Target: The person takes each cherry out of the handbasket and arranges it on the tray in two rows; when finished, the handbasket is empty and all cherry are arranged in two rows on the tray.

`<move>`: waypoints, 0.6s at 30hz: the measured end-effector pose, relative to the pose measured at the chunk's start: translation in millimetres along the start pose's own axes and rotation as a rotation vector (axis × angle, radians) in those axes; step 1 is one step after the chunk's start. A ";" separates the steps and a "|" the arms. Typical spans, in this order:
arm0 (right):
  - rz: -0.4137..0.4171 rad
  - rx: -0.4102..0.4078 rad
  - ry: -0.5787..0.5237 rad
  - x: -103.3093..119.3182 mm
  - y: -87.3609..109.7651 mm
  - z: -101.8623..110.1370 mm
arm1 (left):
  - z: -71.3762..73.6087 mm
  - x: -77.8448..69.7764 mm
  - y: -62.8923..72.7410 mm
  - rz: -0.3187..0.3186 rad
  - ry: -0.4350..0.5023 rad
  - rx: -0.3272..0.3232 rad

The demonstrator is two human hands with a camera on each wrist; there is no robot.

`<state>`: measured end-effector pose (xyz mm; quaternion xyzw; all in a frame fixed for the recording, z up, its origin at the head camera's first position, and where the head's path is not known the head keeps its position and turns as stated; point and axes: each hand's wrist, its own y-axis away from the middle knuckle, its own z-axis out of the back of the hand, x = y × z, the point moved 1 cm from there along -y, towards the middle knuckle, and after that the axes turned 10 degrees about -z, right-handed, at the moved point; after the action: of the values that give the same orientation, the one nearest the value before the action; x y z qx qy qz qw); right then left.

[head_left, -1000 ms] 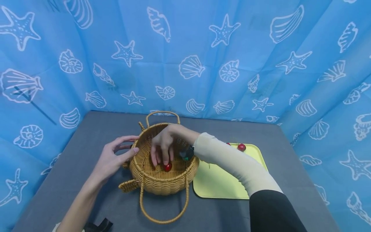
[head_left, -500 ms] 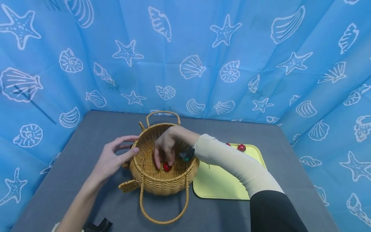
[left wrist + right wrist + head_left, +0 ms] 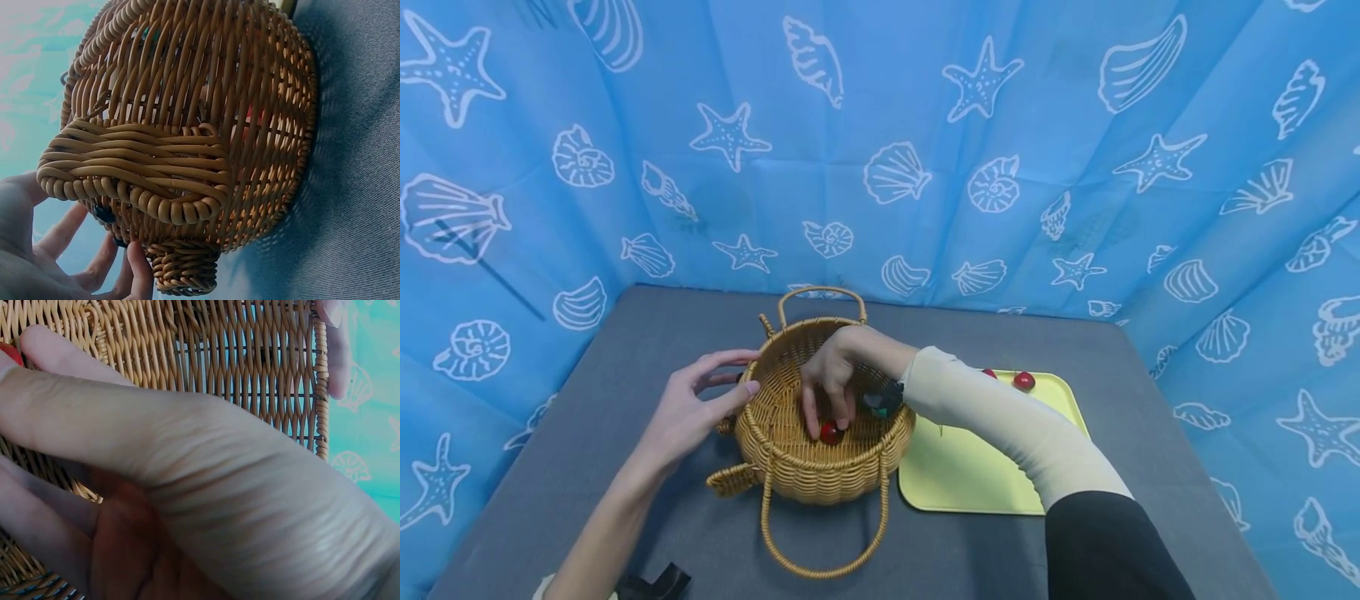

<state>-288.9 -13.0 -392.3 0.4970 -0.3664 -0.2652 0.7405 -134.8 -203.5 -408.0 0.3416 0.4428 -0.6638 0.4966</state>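
A round wicker basket (image 3: 823, 479) with two hoop handles stands on the grey table. My right hand (image 3: 831, 375) reaches down inside it, thumb and fingertip on either side of a red cherry (image 3: 831, 433) near the basket floor. In the right wrist view, only a sliver of the cherry (image 3: 11, 353) shows beside the fingers. My left hand (image 3: 700, 400) rests against the basket's left rim, its thumb at the edge. From the left wrist view, the fingers of my left hand (image 3: 69, 256) touch the outer wicker wall near a dark bead.
Right of the basket lies a yellow tray (image 3: 970, 475), with a cherry (image 3: 1023, 381) and part of another visible near its back edge. My right forearm crosses over the tray. Wicker flaps stick out of the basket's left side. A blue shell-print curtain (image 3: 895, 217) hangs behind the table.
My right hand's fingers have shifted slightly right and closer about the cherry, which has moved a little left and toward the front. The left hand and basket have stayed in place.
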 end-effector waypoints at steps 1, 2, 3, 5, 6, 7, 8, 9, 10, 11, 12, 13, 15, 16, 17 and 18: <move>0.004 -0.005 0.019 0.0 -0.4 0.2 | 0.0 0.0 0.1 0.001 -0.001 0.000; 0.006 -0.011 0.038 0.0 -0.8 0.5 | 0.0 0.0 0.2 0.000 -0.001 0.000; 0.008 -0.015 0.056 0.2 -1.0 0.8 | 0.1 0.0 0.3 0.002 -0.001 0.000; 0.017 -0.028 0.080 0.3 -1.1 1.3 | 0.2 -0.3 0.1 0.005 -0.002 0.002; 0.021 -0.034 0.080 0.1 -1.2 1.6 | 0.1 -0.3 0.1 0.005 -0.003 0.002; 0.032 -0.043 0.088 -0.1 -1.5 1.9 | 0.1 -0.3 -0.1 0.004 -0.003 0.003; 0.054 -0.054 0.100 -0.3 -1.9 2.3 | 0.0 -0.4 -0.2 0.003 -0.004 0.003; 0.085 -0.066 0.108 -0.7 -2.3 2.6 | 0.0 -0.4 -0.2 0.003 -0.004 0.002; 0.121 -0.081 0.112 -1.4 -2.9 3.2 | -0.1 -0.4 -0.3 0.003 -0.005 0.001; 0.158 -0.092 0.108 -2.0 -3.3 3.8 | -0.2 -0.4 -0.3 0.002 -0.007 0.001; 0.198 -0.101 0.100 -2.5 -3.7 4.4 | -0.2 -0.3 -0.3 0.002 -0.008 0.000; 0.241 -0.109 0.092 -2.9 -4.0 5.3 | -0.1 -0.1 -0.2 0.001 -0.010 0.000; 0.303 -0.108 0.042 -3.5 -4.0 6.6 | 0.0 0.3 0.1 0.000 -0.012 -0.001; 0.327 -0.103 0.014 -3.5 -3.7 7.2 | 0.1 0.5 0.2 0.000 -0.014 -0.002; 0.350 -0.100 -0.009 -3.4 -3.1 7.8 | 0.1 0.7 0.3 -0.001 -0.013 -0.002; 0.369 -0.099 -0.026 -3.3 -2.3 8.5 | 0.1 1.0 0.4 -0.002 -0.013 -0.003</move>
<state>-297.7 -15.9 -393.4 0.3809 -0.4476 -0.1489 0.7953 -134.7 -204.0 -408.9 0.3363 0.4407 -0.6658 0.4994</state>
